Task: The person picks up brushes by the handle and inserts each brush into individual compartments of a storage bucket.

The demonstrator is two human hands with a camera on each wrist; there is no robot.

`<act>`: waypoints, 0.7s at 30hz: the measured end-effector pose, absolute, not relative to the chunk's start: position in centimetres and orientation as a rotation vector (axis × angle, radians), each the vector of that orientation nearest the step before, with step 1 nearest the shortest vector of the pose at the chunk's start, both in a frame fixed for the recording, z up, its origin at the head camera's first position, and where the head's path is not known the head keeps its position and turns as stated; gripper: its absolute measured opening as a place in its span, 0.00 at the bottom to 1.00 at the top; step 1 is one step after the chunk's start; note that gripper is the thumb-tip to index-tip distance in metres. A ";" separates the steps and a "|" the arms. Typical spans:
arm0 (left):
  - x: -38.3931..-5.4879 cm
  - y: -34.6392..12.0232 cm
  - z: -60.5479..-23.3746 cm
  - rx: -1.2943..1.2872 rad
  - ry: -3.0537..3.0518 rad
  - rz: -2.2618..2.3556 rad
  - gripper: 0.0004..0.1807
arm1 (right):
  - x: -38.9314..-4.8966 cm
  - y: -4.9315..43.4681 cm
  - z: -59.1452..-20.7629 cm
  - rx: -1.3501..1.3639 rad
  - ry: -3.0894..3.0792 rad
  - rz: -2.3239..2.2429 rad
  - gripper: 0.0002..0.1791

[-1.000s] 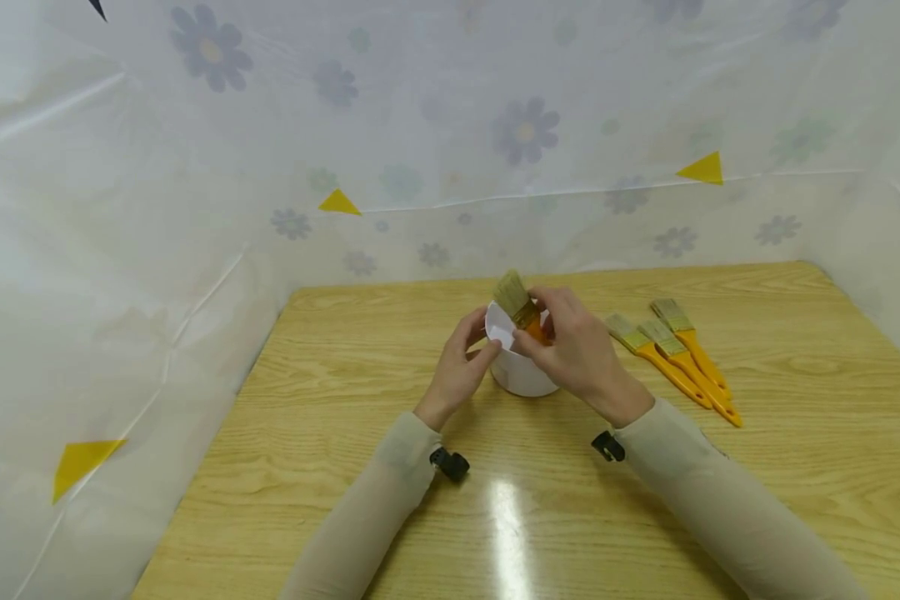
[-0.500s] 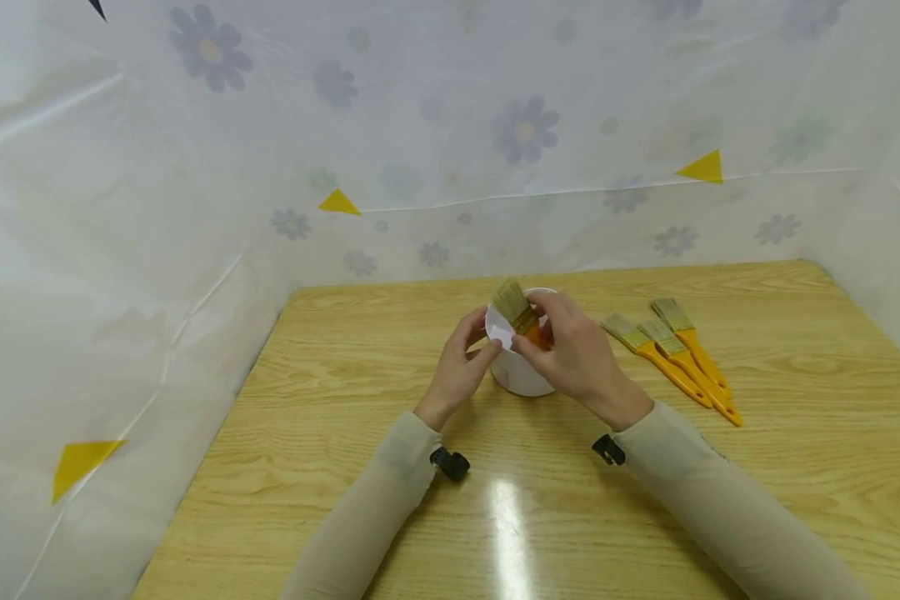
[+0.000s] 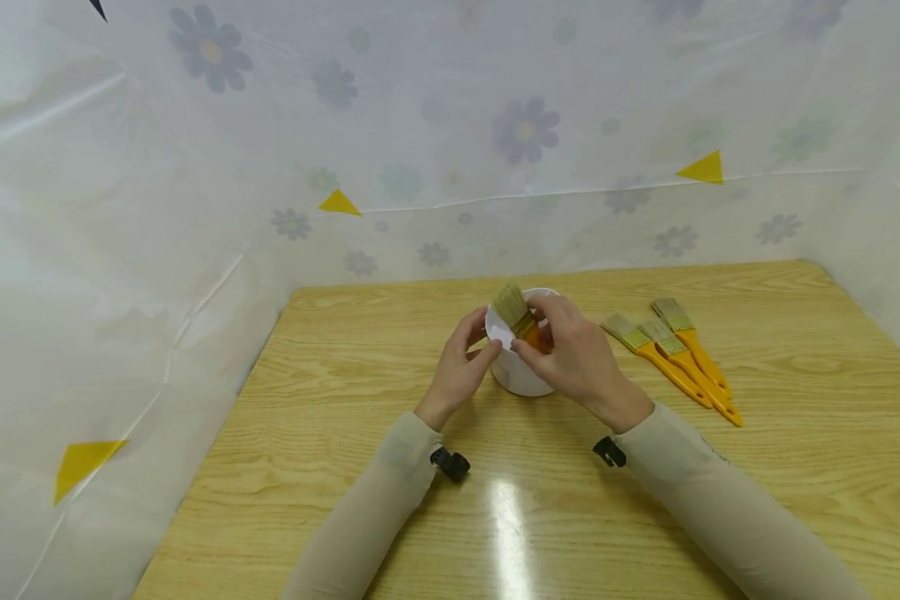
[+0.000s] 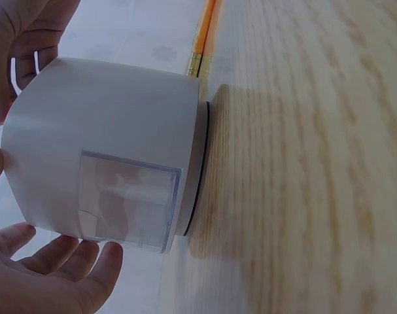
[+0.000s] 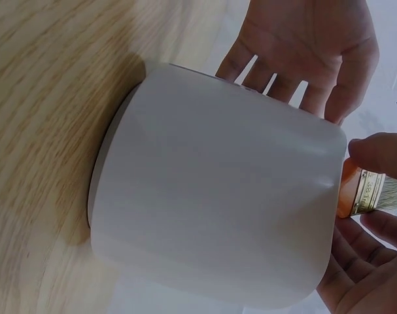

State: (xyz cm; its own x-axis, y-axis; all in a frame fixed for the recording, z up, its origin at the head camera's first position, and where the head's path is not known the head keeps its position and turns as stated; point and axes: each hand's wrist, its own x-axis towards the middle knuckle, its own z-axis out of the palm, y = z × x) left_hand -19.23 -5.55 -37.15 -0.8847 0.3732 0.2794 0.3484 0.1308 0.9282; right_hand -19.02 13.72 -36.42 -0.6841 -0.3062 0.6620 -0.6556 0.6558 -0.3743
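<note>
White and smooth-walled, the cup [image 3: 525, 377] stands upright on the wood-grained bench [image 3: 270, 433], and both hands are at it. The left hand [image 3: 456, 369] holds it on its left side, with the thumb at the rim and the fingers curved along the outer wall. Seen from the left wrist, those fingertips lie by a clear plastic pocket [image 4: 126, 203] on the cup's side.

Over the mouth of the cup, the right hand [image 3: 581, 354] pinches a brush [image 3: 525, 323] in a narrow hold near its metal collar. The brush leans, pale bristles up and toward the cup's left rim, and its orange handle runs down into the cup. How deep the handle reaches (and whether it touches the bottom) I cannot tell, since the wall hides it.

To the right of the cup, well clear of both hands, three more brushes [image 3: 701, 381] lie loosely bunched on the bench, bristles pointing away from the person. As far as I can judge, one brush is partly in the cup but not released, and the other three are outside it. Beyond the cup hangs a flower-printed sheet [image 3: 435, 133].
</note>
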 end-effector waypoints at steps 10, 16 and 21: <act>-19.2 -5.6 -37.1 0.731 2.366 1.910 0.29 | -19.0 13.6 -36.7 0.752 -2.346 0.829 0.30; -19.2 -5.6 -37.1 0.733 2.362 1.913 0.29 | -18.8 13.6 -36.6 0.754 -2.357 0.838 0.30; -19.6 -5.6 -37.6 0.757 2.360 1.923 0.29 | -18.8 13.6 -36.6 0.770 -2.356 0.853 0.29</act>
State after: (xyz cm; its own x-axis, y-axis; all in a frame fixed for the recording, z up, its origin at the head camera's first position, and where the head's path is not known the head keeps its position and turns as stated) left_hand -19.58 -5.57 -37.63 -0.8834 0.3660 0.2925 0.3604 0.1318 0.9234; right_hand -18.76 13.62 -36.63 -0.7064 -0.3310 0.6256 -0.6549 0.6410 -0.4003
